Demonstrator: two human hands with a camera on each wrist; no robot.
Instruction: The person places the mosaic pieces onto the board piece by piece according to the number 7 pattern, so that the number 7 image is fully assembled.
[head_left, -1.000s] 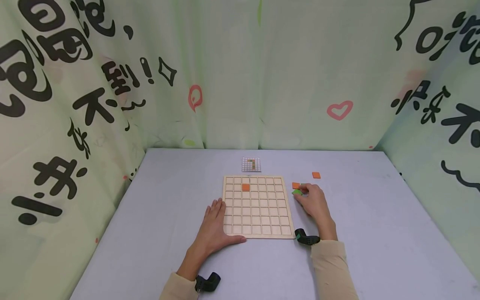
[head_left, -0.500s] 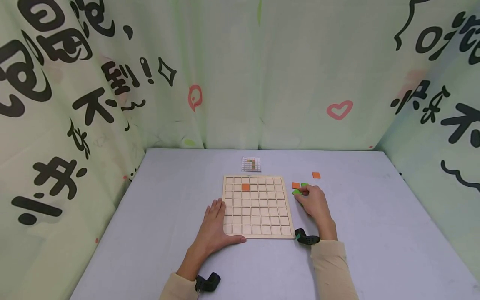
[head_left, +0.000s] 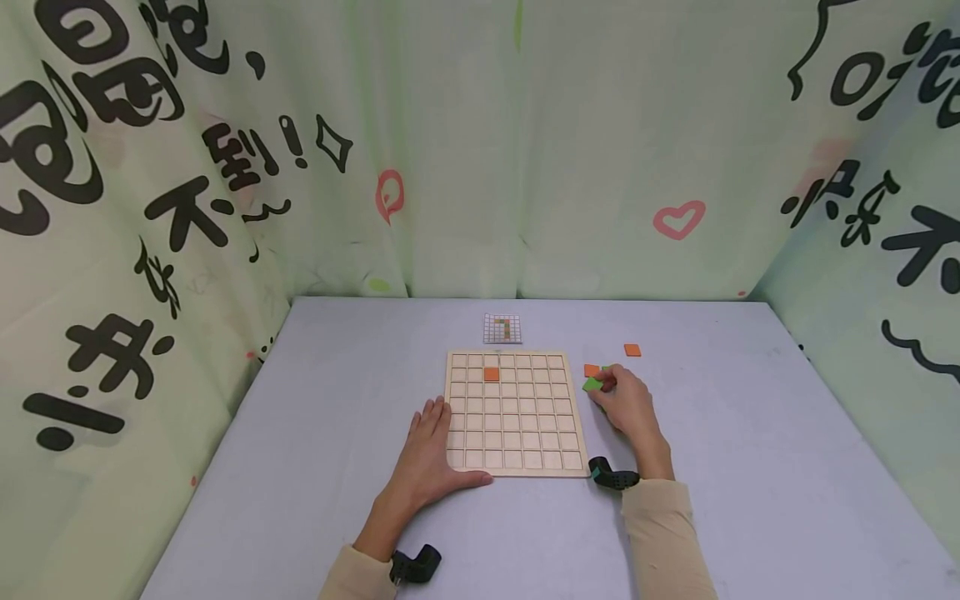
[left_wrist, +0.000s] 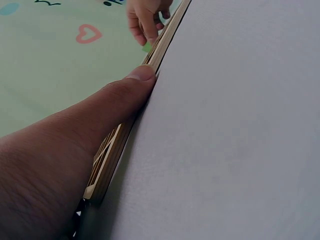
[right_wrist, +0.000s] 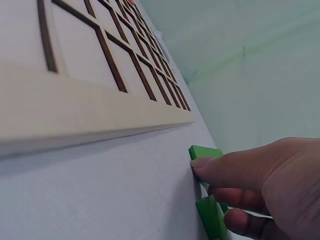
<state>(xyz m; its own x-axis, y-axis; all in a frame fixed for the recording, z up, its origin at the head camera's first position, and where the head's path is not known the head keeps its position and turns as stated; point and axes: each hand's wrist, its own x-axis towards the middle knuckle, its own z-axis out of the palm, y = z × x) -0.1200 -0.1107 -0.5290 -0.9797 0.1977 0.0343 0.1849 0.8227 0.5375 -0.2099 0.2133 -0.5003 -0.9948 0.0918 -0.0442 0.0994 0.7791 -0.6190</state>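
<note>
Grid board (head_left: 531, 422): A square board of pale wood lies flat near the middle of the white table (head_left: 300, 433), as I view it through the head camera.
Left hand (head_left: 426, 462): Spread, its fingers extended at the board's left edge, its thumb reaching along the near edge; in my left wrist view the thumb touches that edge.
Right hand (head_left: 628, 404): Pinching a green tile (right_wrist: 206, 151) between thumb and fingers, just beyond the board's right edge.
Underside of the pinched tile: Hidden from me; I cannot tell whether it is clear of the table.
Second green tile (right_wrist: 212, 217): Just beside the pinched one, partly covered by the other fingers of the right hand.
Seated orange tile (head_left: 491, 374): Fills a cell of the board, second row from the far edge, third column from the left.
Near orange tile (head_left: 591, 371): On the table between the board and the right fingers, just behind the pinched tile.
Far orange tile (head_left: 632, 350): Apart from the others, farther back and to the right.
Printed card (head_left: 502, 329): Beyond the board's far edge, gridded, with a few coloured cells.
Wrist devices: I see one black unit at the left wrist (head_left: 416, 565), another at the right (head_left: 613, 475), each beside a tan sleeve (head_left: 667, 533).
Curtain (head_left: 465, 167): Pale green, behind the table and along both sides, bearing black lettering and a pink heart (head_left: 679, 221).
</note>
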